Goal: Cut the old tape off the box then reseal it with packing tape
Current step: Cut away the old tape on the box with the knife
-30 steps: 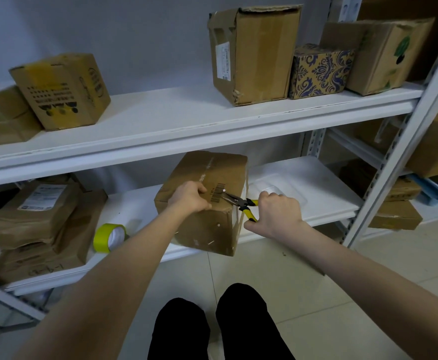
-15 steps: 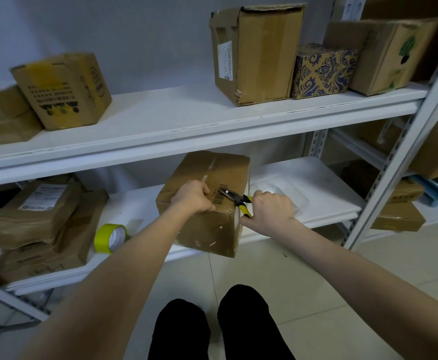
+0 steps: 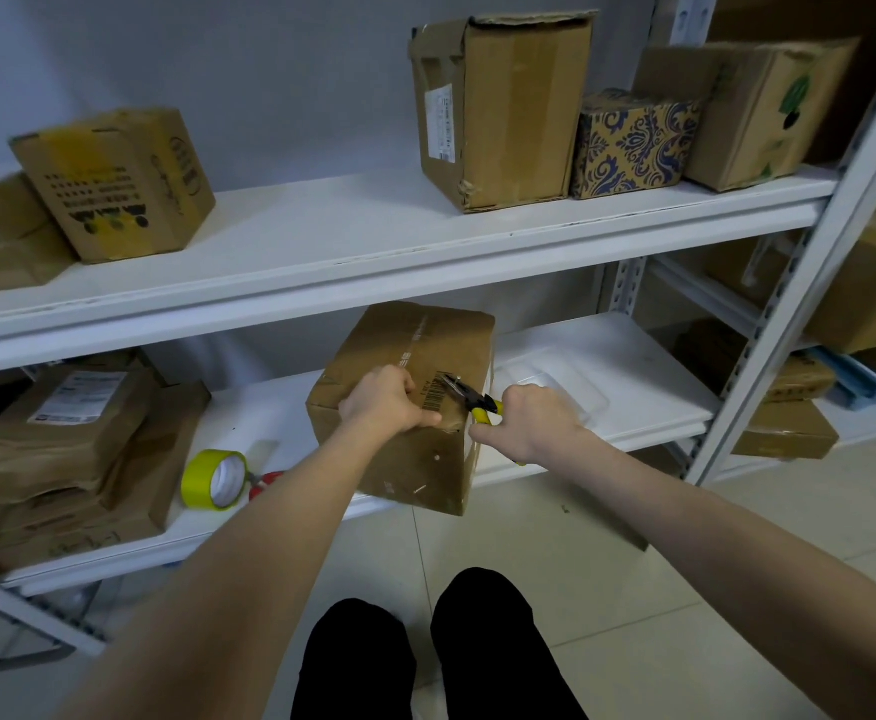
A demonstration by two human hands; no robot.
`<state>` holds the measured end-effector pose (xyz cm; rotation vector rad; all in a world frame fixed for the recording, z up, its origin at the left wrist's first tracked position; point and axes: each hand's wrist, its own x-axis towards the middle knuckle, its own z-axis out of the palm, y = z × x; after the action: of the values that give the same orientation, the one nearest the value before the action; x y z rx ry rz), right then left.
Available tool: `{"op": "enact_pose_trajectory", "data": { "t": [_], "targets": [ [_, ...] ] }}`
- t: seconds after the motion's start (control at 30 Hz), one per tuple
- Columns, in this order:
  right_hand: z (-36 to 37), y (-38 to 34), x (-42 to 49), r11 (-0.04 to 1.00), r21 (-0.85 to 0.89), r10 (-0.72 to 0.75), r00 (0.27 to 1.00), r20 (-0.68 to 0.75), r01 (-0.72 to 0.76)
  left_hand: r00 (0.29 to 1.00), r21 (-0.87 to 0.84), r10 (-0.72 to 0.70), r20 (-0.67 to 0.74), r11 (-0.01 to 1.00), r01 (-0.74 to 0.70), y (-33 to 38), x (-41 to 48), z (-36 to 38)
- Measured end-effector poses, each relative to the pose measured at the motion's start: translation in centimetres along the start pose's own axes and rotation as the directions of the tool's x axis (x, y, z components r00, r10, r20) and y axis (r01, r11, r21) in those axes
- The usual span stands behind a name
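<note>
A brown cardboard box [image 3: 415, 350] sits at the front edge of the lower white shelf [image 3: 623, 376], its near corner overhanging. My left hand [image 3: 386, 402] grips the box's top front edge beside a barcode label. My right hand [image 3: 529, 420] is closed on a yellow-handled cutter [image 3: 472, 400]; its black-and-metal tip rests on the box top near the right edge. A yellow-green roll of packing tape [image 3: 215, 479] lies on the same shelf to the left. Red-handled scissors [image 3: 264, 483] peek out beside the roll.
Flat brown parcels [image 3: 61, 444] are stacked at the shelf's left end. The upper shelf [image 3: 373, 252] carries several cardboard boxes. A perforated upright post [image 3: 799, 314] stands to the right, more boxes behind it. My dark-trousered knees [image 3: 425, 652] are over the tiled floor.
My right hand and the cutter have slid leftward, closer to my left hand, with the tip further onto the box top. The view has shifted slightly, revealing the scissors by the tape roll.
</note>
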<state>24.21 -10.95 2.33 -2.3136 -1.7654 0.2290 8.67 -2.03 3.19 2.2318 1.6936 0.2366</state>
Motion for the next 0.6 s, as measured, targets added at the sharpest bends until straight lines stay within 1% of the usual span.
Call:
{"op": "enact_pose_trajectory", "data": {
  "t": [0.07, 0.1, 0.17, 0.23, 0.27, 0.37, 0.4, 0.47, 0.5, 0.53, 0.6],
  "targets": [
    [-0.2, 0.0, -0.2, 0.998, 0.047, 0.029, 0.999, 0.02, -0.03, 1.0, -0.001, -0.006, 0.004, 1.0, 0.006, -0.1, -0.1, -0.1],
    [-0.2, -0.1, -0.4, 1.0, 0.016, 0.025, 1.0, 0.005, -0.025, 1.0, -0.002, -0.008, 0.005, 1.0, 0.008, -0.1, 0.0, -0.1],
    [-0.2, -0.3, -0.9, 0.995, -0.098, -0.023, 0.998, -0.055, 0.018, 1.0, -0.005, -0.013, 0.009, 1.0, 0.013, -0.2, 0.0, -0.2],
    [-0.2, -0.3, -1.2, 0.991, -0.125, -0.046, 0.995, -0.087, 0.035, 1.0, -0.006, -0.016, 0.015, 1.0, 0.016, -0.2, 0.1, -0.3],
    [-0.2, -0.1, -1.2, 0.996, -0.088, -0.028, 0.997, -0.078, 0.021, 1.0, -0.003, -0.016, 0.019, 1.0, 0.016, -0.1, 0.1, -0.3],
    [0.1, 0.4, -1.1, 0.987, 0.141, 0.082, 0.996, -0.024, -0.078, 1.0, 0.007, -0.011, 0.017, 1.0, 0.011, 0.2, 0.0, -0.3],
    [0.3, 0.6, -1.2, 0.988, 0.136, 0.077, 0.997, -0.033, -0.072, 1.0, 0.006, -0.012, 0.017, 1.0, 0.011, 0.3, 0.0, -0.2],
    [0.4, 0.9, -1.6, 0.998, 0.055, 0.029, 0.996, -0.081, -0.024, 0.999, -0.01, -0.024, 0.029, 1.0, 0.024, 0.1, 0.1, -0.4],
    [0.2, 1.1, -1.7, 0.999, 0.047, 0.011, 0.994, -0.111, -0.006, 0.999, -0.029, -0.034, 0.038, 0.999, 0.035, -0.1, 0.2, -0.6],
    [-0.1, 1.5, -1.7, 0.998, 0.063, 0.006, 0.991, -0.133, 0.003, 0.998, -0.053, -0.041, 0.047, 0.998, 0.044, -0.3, 0.4, -0.7],
    [-0.9, 2.6, -1.4, 0.991, 0.131, 0.058, 0.989, -0.14, -0.039, 0.997, -0.075, -0.041, 0.06, 0.996, 0.045, -0.4, 0.5, -0.9]
  ]
}}
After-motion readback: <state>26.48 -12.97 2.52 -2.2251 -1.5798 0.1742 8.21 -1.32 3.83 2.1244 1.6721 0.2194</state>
